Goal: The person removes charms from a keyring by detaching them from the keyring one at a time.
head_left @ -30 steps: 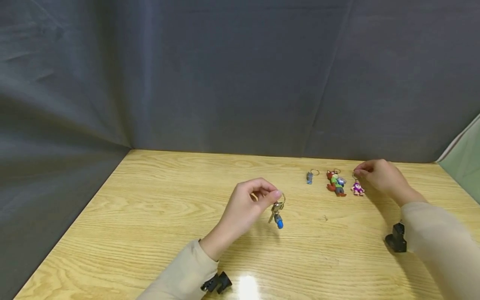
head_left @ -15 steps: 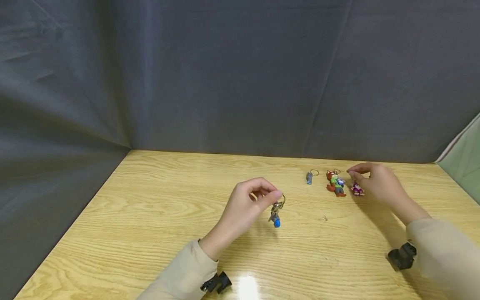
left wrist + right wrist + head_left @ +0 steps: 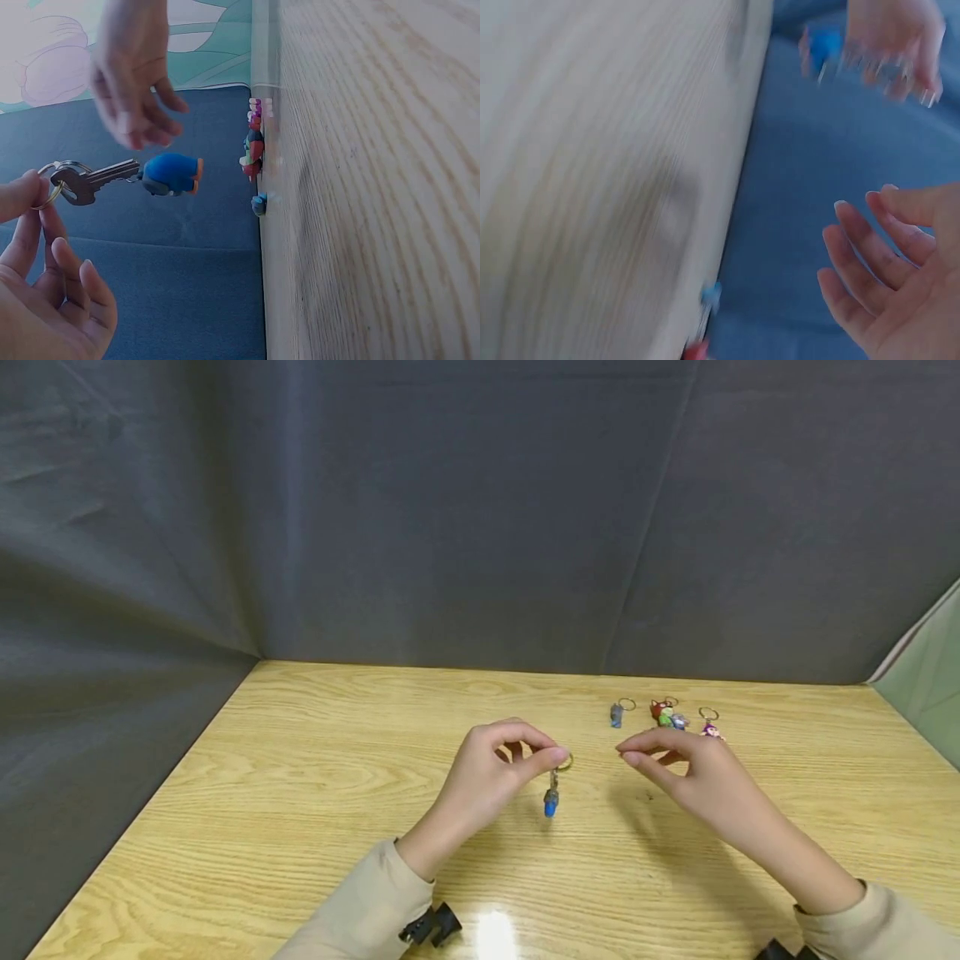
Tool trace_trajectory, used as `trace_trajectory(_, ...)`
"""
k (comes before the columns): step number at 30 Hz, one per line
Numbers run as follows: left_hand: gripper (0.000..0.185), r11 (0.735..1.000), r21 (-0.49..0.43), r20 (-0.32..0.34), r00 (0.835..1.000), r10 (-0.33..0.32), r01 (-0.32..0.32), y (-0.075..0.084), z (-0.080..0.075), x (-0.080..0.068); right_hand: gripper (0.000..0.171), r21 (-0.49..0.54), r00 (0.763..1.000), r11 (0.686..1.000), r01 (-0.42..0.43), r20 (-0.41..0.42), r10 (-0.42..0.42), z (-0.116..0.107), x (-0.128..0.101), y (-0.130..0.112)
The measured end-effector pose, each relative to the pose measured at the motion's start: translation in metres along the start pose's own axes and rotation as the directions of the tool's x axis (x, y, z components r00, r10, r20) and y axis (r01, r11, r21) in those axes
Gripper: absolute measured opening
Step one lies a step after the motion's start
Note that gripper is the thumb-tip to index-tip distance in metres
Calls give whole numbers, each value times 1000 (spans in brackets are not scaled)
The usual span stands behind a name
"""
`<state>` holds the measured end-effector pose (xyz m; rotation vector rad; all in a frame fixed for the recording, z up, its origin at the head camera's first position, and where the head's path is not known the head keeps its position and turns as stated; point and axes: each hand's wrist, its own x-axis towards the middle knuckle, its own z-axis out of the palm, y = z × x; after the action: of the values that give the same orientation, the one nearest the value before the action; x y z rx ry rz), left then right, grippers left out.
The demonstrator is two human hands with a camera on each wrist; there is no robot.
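head view shows the right hand (image 3: 701,772) has left the purple charm (image 3: 710,729) at 1 o'clock on the table (image 3: 300,777) and come, fingers loose and empty, beside the left hand (image 3: 491,768), which pinches the key ring (image 3: 564,762) with its blue charm (image 3: 551,806) dangling at centre.

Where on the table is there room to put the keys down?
The wooden table is bare all along its left side, from the left hand out to the dark cloth. The near edge between both sleeves is free too. It is crowded at the far right, where three small keychains lie behind the right hand.
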<state>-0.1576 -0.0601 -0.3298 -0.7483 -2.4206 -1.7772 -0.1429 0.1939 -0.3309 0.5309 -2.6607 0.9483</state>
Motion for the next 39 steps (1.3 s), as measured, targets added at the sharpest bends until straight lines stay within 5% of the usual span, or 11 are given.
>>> trace_trajectory(6, 15, 999, 39, -24, 999, 21, -20, -2, -3, 1, 18, 190, 996, 982, 9, 85, -26, 20, 2, -38)
trace_trajectory(12, 13, 1000, 13, -60, 998, 28, -27, -5, -5, 1, 24, 293, 995, 956, 29, 78, -55, 36, 8, -51)
trace_trajectory(18, 13, 999, -8, -71, 997, 32, -33, -6, -4, 2, 29, 315, 998, 949, 5, 52, -22, 43, 8, -54)
trace_trajectory(27, 15, 1000, -12, -66, 998, 22, -22, -5, 1, 6, 12, 301, 998, 951, -64, 12, 63, 37, 4, -50)
trace_trajectory(39, 14, 1000, 22, -57, 998, 9, -7, -1, 1, 4, 7, 361, 993, 932, -22, -102, 64, 28, 5, -47)
